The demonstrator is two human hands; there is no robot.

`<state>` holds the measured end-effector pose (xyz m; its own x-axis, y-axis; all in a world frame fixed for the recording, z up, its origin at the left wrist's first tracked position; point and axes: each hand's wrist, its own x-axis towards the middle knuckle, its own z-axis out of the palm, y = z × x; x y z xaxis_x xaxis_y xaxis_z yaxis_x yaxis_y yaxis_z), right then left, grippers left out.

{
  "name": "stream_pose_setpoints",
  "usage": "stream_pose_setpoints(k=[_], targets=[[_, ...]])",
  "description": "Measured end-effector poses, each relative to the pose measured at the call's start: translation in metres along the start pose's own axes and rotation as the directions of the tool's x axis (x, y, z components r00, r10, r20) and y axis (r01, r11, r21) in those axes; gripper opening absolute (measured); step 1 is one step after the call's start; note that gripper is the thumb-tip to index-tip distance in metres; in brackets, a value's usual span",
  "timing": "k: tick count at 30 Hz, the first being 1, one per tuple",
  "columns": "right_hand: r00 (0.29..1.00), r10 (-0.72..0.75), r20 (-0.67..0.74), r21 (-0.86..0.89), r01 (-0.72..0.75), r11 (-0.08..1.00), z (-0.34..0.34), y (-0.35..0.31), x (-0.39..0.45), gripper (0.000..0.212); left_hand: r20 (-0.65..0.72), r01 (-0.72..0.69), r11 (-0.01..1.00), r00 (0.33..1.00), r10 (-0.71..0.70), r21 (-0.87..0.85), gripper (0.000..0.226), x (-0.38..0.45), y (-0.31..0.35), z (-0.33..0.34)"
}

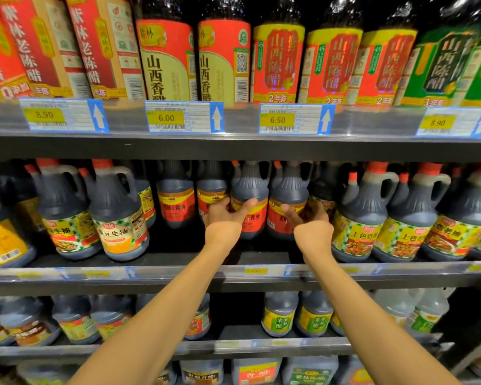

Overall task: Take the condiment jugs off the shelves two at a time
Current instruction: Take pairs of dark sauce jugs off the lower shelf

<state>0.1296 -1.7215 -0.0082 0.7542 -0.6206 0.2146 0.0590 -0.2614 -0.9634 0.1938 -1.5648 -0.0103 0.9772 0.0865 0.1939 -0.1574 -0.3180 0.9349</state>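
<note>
Gripping two jugs [250, 195], both hands [225, 218].

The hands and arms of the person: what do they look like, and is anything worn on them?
Both forearms are bare up to the bottom edge of the picture; no sleeve shows. The left hand and the right hand wear no glove, and no watch, bracelet or ring is visible on the wrists or the fingers that show.

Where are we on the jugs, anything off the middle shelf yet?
Done: gaps around the red-label jugs on the middle shelf hint some are gone, but that is not certain. In hand: the left hand grips one red-label jug, the right hand grips its neighbour; both look clear of the shelf. Left: dark jugs fill the shelves either side and below.
</note>
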Motion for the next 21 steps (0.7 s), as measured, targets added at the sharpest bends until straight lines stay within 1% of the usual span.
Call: stream_pose_setpoints(k=[2,7,11,13,16,19,21], targets=[[1.0,-0.028,-0.012,-0.027,0.027,0.999,0.003,0.003,0.003,0.046,-0.01,0.009,1.0,1.0,-0.009,-0.002,0.037,0.0,0.002,0.0],[0.998,-0.048,-0.037,-0.06,0.046,0.997,0.005,0.008,0.007,0.055,-0.032,0.022,1.0,0.999,-0.022,0.007,0.048,0.0,0.0,0.002],[0.999,-0.02,-0.038,-0.075,0.017,0.997,0.004,0.006,0.003,0.057,-0.052,0.036,0.999,0.998,-0.034,0.023,0.056,-0.001,-0.004,0.002],[0.999,0.003,-0.041,-0.094,-0.007,0.996,0.001,0.005,0.001,0.055,-0.039,0.015,0.999,0.999,-0.013,0.042,0.057,-0.003,-0.007,0.0],[0.997,0.062,-0.035,-0.13,-0.066,0.989,-0.003,0.002,-0.002,0.049,-0.007,0.042,0.995,0.999,-0.041,0.088,0.062,-0.006,-0.007,-0.003],[0.996,0.089,-0.033,-0.189,-0.093,0.978,0.0,0.0,-0.004,0.043,0.017,0.052,0.993,0.998,-0.055,0.104,0.059,-0.006,-0.005,-0.002],[0.995,0.088,-0.053,-0.209,-0.097,0.973,0.002,0.0,-0.004,0.044,0.015,0.065,0.993,0.998,-0.067,0.099,0.055,-0.005,-0.003,-0.001]])
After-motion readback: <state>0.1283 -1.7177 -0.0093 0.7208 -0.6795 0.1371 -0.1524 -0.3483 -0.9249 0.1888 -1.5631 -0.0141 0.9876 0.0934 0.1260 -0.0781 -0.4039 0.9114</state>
